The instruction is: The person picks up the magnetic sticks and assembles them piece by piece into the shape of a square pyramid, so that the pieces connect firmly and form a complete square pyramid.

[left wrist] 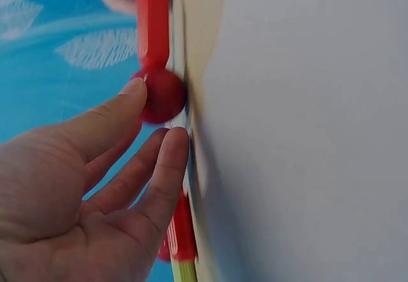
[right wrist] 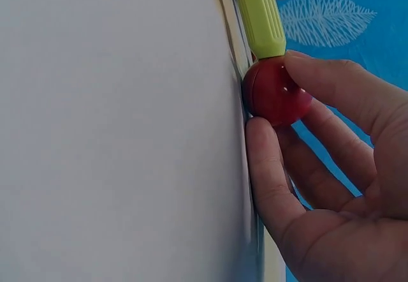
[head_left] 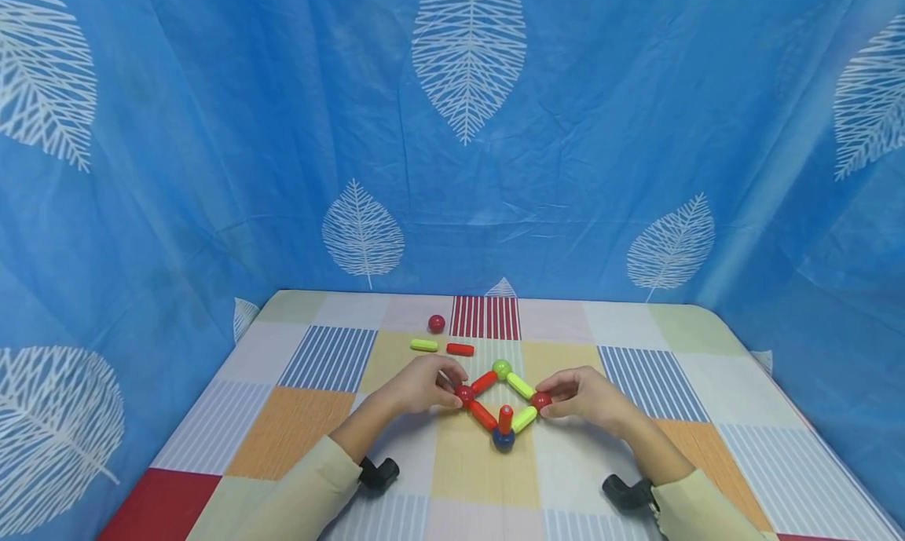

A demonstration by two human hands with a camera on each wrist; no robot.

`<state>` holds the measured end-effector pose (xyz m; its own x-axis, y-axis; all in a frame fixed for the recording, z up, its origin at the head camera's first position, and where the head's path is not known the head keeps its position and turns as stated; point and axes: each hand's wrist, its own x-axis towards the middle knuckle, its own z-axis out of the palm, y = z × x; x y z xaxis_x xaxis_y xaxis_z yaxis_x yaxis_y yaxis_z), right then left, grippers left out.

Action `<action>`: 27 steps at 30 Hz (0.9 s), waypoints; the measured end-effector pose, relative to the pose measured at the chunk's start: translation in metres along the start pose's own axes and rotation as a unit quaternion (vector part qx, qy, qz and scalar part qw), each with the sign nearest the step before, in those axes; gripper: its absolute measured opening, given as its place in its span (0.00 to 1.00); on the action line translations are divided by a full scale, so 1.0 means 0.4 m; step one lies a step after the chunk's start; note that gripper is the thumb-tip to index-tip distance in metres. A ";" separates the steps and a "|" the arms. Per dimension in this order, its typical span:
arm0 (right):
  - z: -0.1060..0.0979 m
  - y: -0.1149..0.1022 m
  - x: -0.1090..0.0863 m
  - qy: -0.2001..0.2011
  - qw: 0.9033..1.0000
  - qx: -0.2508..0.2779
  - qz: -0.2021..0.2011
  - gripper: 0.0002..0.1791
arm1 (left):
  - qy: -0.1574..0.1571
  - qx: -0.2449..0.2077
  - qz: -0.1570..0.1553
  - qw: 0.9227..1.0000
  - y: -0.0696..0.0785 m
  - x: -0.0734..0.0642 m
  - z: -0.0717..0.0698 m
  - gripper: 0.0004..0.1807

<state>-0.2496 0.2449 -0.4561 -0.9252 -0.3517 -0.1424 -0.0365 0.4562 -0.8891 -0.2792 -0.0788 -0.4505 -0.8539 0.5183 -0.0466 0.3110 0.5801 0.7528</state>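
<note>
Red/lime rod diamond (head_left: 483,415), shiny red balls (head_left: 541,400), L grip (head_left: 427,384), R grip (head_left: 588,397) pinching 1 ea.

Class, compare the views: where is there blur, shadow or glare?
Head view: soft shadows on the tablecloth; left wrist view: the left red ball and the leaf behind look blurred; right wrist view: bright glints on the right red ball.

Blue fabric (head_left: 580,117) is hanging in soft folds behind the counter (head_left: 396,517) and along both sides, with large white leaf prints (head_left: 467,62) spreading across it. A patchwork cover (head_left: 566,478) is dressing the counter, its plain, striped, orange and dark red squares (head_left: 290,427) running out to rounded far corners (head_left: 703,316). A pale sheen (head_left: 799,203) is catching the folds at the right, while fine creases (head_left: 523,227) are crossing the back.
</note>
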 end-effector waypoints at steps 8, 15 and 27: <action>0.002 0.001 -0.001 0.002 1.000 0.010 0.006 0.23 | 0.050 -0.013 -0.007 0.999 -0.043 -0.006 -0.058 0.14; 0.002 -0.001 -0.001 0.001 1.000 0.012 0.006 0.23 | 0.110 -0.002 -0.023 0.994 -0.072 -0.001 -0.089 0.11; 0.003 0.000 -0.002 -0.002 1.000 0.029 0.008 0.24 | 0.115 0.036 -0.043 0.992 -0.073 0.022 -0.084 0.12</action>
<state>-0.2485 0.2442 -0.4565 -0.9239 -0.3484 -0.1583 -0.0001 0.4140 -0.9103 -0.3098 -0.1125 -0.4508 -0.9488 0.3120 0.0489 0.2545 0.6636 0.7034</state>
